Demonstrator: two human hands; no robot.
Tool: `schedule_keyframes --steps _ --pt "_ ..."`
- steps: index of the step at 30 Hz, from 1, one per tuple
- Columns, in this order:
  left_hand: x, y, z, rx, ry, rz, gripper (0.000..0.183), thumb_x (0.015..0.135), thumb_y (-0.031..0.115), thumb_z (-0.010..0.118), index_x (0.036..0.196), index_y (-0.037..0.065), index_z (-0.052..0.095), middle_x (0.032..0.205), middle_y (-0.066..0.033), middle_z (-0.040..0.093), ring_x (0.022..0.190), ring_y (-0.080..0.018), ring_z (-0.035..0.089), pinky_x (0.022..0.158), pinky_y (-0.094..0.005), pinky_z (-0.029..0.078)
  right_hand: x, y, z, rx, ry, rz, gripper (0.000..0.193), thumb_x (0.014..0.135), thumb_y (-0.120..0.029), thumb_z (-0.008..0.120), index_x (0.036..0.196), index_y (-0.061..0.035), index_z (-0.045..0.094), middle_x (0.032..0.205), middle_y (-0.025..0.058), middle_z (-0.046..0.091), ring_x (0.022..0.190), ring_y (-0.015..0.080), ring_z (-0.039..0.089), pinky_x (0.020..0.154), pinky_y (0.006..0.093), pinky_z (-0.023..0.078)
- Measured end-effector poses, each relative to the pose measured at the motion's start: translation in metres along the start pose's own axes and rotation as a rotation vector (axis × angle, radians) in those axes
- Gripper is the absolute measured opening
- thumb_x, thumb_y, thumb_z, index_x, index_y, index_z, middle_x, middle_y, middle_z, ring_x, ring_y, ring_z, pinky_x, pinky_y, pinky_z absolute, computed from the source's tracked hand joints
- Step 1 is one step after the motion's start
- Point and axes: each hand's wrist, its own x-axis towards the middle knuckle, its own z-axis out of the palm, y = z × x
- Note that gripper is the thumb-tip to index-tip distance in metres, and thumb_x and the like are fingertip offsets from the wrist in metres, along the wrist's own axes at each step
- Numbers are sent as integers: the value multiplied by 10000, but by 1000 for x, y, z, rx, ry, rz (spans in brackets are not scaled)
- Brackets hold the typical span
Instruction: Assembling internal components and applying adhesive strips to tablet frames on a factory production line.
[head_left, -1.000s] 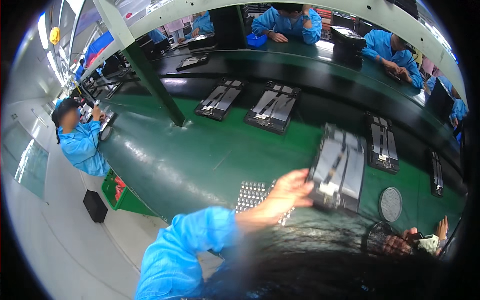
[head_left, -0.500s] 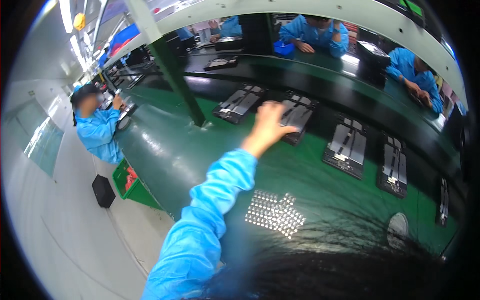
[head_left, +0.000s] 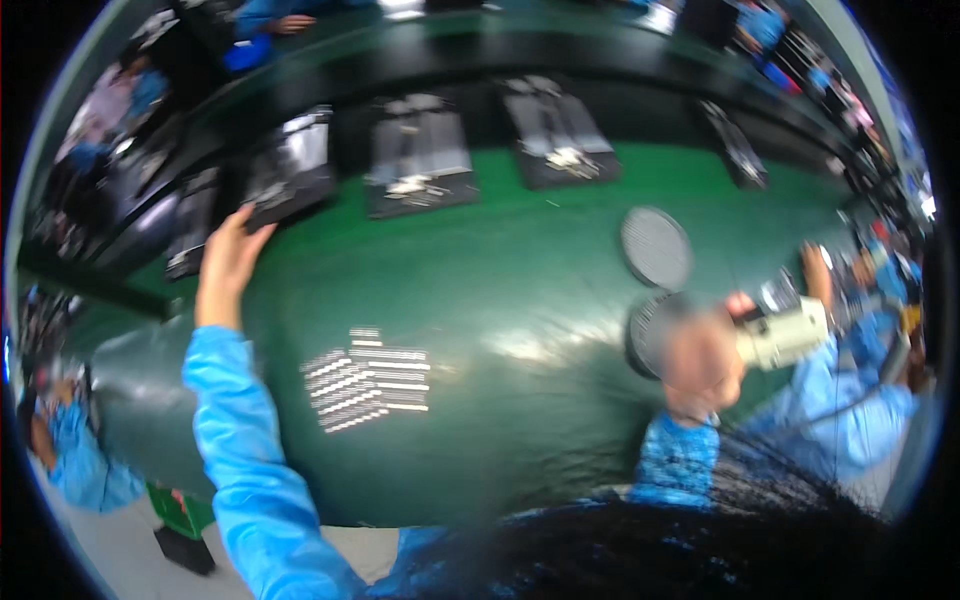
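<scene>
My left hand (head_left: 230, 265) is at the near left corner of an opened tablet-like device (head_left: 300, 165), which shows silver and black inner parts. Its corner lies between my fingers and thumb. My right hand (head_left: 700, 365), badly smeared by motion, is at the right beside a dark round disc (head_left: 648, 335); its fingers cannot be made out. Between my forearms, small pale strips (head_left: 370, 375) lie in rows on the green table (head_left: 500, 400).
More opened devices (head_left: 422, 155) line the far side of the table. A grey round disc (head_left: 656, 247) lies at the right. Beyond my right hand are a cream-coloured apparatus (head_left: 785, 335) and a co-worker's blue sleeve (head_left: 850, 400). Another co-worker (head_left: 80, 450) is at the far left.
The view has swung to the right, bringing the discs, the cream-coloured apparatus and my right hand into sight. My left hand stays at the same device, now at its near corner.
</scene>
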Motion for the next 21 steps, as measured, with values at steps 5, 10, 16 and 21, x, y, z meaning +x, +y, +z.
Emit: schedule_keyframes --steps 5,10,16,21 --pt "-51 -12 60 -158 -41 10 309 961 67 560 1230 -76 512 1279 -152 550 1216 -267 529 1098 -462 424 5 -27 -36 -249 100 -144 348 868 -45 569 1177 -3 416 628 19 410 379 96 360 359 271 342" --pt "-212 -49 177 4 -186 49 528 954 52 549 1414 -78 325 1316 -173 525 1167 -253 578 970 -433 545 0 -15 -51 -401 129 -139 365 852 -60 558 1187 -5 424 615 19 385 382 106 347 365 268 324" --pt "-307 -107 251 83 -194 -400 745 900 12 609 1491 -45 158 1429 -170 398 1150 -258 586 845 -435 591 2 3 -82 -536 149 -164 327 853 -27 559 1161 3 451 615 23 415 385 97 354 372 262 333" --pt "-305 -129 261 124 -260 -590 681 909 -25 577 1483 -36 212 1415 -199 431 1132 -251 600 874 -412 579 4 8 -72 -508 160 -108 314 849 -22 580 1144 0 474 617 20 429 392 90 363 375 261 331"
